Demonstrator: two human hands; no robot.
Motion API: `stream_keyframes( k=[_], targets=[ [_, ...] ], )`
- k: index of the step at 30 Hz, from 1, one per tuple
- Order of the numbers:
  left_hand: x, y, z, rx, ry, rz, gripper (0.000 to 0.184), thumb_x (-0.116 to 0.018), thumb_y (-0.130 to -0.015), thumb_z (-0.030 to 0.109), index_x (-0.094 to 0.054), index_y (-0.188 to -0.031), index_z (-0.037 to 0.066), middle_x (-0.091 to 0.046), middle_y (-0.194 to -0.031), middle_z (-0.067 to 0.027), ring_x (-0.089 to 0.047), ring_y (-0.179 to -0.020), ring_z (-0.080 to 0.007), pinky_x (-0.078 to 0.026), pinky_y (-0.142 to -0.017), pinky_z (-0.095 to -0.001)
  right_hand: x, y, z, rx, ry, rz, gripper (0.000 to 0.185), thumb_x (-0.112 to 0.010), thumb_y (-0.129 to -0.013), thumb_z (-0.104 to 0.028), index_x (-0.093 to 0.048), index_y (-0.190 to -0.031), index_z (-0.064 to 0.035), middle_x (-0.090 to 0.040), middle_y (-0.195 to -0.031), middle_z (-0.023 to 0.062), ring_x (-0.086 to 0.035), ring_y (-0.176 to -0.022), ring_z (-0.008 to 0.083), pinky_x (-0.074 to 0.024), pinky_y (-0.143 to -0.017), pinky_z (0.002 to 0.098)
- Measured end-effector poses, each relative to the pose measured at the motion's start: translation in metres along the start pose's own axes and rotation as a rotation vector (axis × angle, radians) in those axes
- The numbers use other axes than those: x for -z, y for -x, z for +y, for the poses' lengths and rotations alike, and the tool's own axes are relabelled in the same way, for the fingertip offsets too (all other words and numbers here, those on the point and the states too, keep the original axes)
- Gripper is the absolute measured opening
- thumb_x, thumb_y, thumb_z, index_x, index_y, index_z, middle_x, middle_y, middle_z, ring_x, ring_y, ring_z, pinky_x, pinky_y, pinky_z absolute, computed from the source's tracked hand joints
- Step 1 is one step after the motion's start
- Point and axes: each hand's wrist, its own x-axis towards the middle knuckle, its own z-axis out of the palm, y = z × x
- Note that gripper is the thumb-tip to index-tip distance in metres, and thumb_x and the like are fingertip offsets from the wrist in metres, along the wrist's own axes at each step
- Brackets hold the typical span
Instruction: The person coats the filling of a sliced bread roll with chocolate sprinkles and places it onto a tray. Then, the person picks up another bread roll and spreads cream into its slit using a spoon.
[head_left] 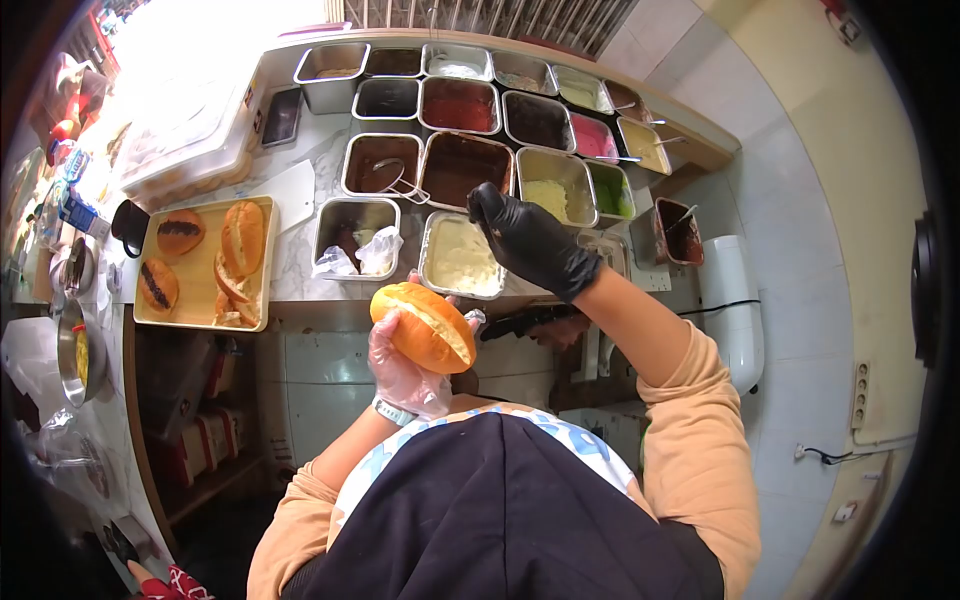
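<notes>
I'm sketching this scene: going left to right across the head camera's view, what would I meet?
Tray of bread rolls, metal pan with crumpled plastic, bread roll held in left hand, black-gloved right hand, tub of brown sauce, white appliance, power strip.

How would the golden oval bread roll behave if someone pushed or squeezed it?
The bread roll looks puffy, so probably light for its size. Its pale seam may gape if squeezed. Its rounded sides might let it rock.
</notes>
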Motion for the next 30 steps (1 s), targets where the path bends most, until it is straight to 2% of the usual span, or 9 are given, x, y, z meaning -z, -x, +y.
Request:
stream_keyframes(
  k=[1, 4, 8, 12, 16, 20, 23, 27, 30],
  targets=[
    [0.001, -0.001, 0.000, 0.003, 0.004, -0.001, 0.060, -0.060, -0.081, 0.032, -0.041, -0.135, 0.017, -0.047, -0.130, 0.0020, -0.047, -0.120, -0.0300, -0.039, -0.099, -0.0632, -0.008, 0.001, 0.004, -0.035, -0.007, 0.022, 0.023, -0.053, -0.087, 0.002, -0.043, -0.107, -0.0004, -0.059, -0.080, 0.0137, -0.061, -0.071, 0.0343, -0.0521, -0.062, 0.0371],
    [-0.001, 0.000, -0.001, -0.025, -0.025, 0.003, 0.059, -0.059, -0.081, 0.033, -0.041, -0.135, 0.017, -0.048, -0.130, 0.0017, -0.047, -0.120, -0.0300, -0.039, -0.098, -0.0631, -0.019, 0.000, 0.001, 0.149, 0.037, 0.126, 0.019, -0.054, -0.086, 0.003, -0.047, -0.103, -0.0023, -0.058, -0.079, 0.0119, -0.062, -0.070, 0.0308, -0.0520, -0.063, 0.0362],
    [-0.002, 0.001, -0.001, -0.022, -0.024, 0.001, 0.058, -0.059, -0.082, 0.032, -0.042, -0.134, 0.017, -0.048, -0.130, 0.0018, -0.047, -0.121, -0.0296, -0.039, -0.099, -0.0633, 0.000, 0.019, -0.008, 0.243, -0.204, -0.124, 0.018, -0.055, -0.081, 0.002, -0.052, -0.098, -0.0043, -0.059, -0.080, 0.0083, -0.062, -0.070, 0.0255, -0.0514, -0.064, 0.0339],
    [-0.001, 0.000, -0.001, -0.022, -0.018, -0.009, 0.057, -0.059, -0.082, 0.032, -0.043, -0.134, 0.017, -0.049, -0.129, 0.0009, -0.048, -0.120, -0.0294, -0.039, -0.099, -0.0629, 0.013, 0.025, -0.012, 0.235, -0.080, -0.150, 0.018, -0.057, -0.080, -0.001, -0.054, -0.097, -0.0048, -0.059, -0.083, 0.0085, -0.062, -0.074, 0.0256, -0.0512, -0.067, 0.0351],
    [0.003, -0.001, 0.000, 0.009, 0.000, -0.021, 0.056, -0.060, -0.081, 0.032, -0.044, -0.132, 0.017, -0.052, -0.124, -0.0019, -0.051, -0.117, -0.0296, -0.039, -0.099, -0.0625, -0.001, 0.023, 0.016, 0.352, -0.051, -0.118, 0.011, -0.058, -0.085, -0.015, -0.054, -0.091, -0.0068, -0.056, -0.078, 0.0082, -0.060, -0.071, 0.0252, -0.0498, -0.063, 0.0343],
    [0.000, -0.001, 0.001, -0.002, 0.012, -0.015, 0.055, -0.061, -0.081, 0.032, -0.044, -0.132, 0.017, -0.054, -0.120, -0.0041, -0.054, -0.114, -0.0301, -0.039, -0.099, -0.0624, 0.020, 0.025, 0.003, 0.437, 0.005, -0.247, 0.009, -0.058, -0.084, -0.013, -0.055, -0.091, -0.0081, -0.056, -0.075, 0.0069, -0.060, -0.067, 0.0236, -0.0500, -0.060, 0.0330],
    [0.002, -0.001, 0.000, 0.012, 0.025, -0.031, 0.055, -0.061, -0.082, 0.031, -0.044, -0.131, 0.017, -0.054, -0.120, -0.0039, -0.054, -0.113, -0.0303, -0.040, -0.099, -0.0624, 0.025, 0.025, 0.022, 0.376, 0.014, -0.210, 0.010, -0.059, -0.083, -0.012, -0.055, -0.091, -0.0085, -0.057, -0.076, 0.0076, -0.061, -0.069, 0.0241, -0.0509, -0.062, 0.0331],
    [0.001, 0.000, 0.000, 0.003, 0.005, -0.042, 0.054, -0.061, -0.082, 0.031, -0.044, -0.131, 0.017, -0.054, -0.120, -0.0026, -0.054, -0.114, -0.0302, -0.040, -0.098, -0.0623, 0.023, 0.035, 0.015, 0.211, -0.012, -0.093, 0.018, -0.058, -0.079, -0.002, -0.053, -0.096, -0.0076, -0.061, -0.080, 0.0088, -0.064, -0.075, 0.0260, -0.0522, -0.067, 0.0338],
    [-0.002, 0.000, 0.000, -0.006, 0.011, -0.043, 0.053, -0.061, -0.082, 0.031, -0.045, -0.130, 0.016, -0.054, -0.120, -0.0030, -0.054, -0.113, -0.0302, -0.041, -0.098, -0.0621, 0.024, 0.042, 0.000, 0.046, -0.098, -0.161, 0.021, -0.057, -0.078, 0.001, -0.052, -0.097, -0.0065, -0.062, -0.082, 0.0091, -0.064, -0.075, 0.0275, -0.0521, -0.067, 0.0348]
  ],
)
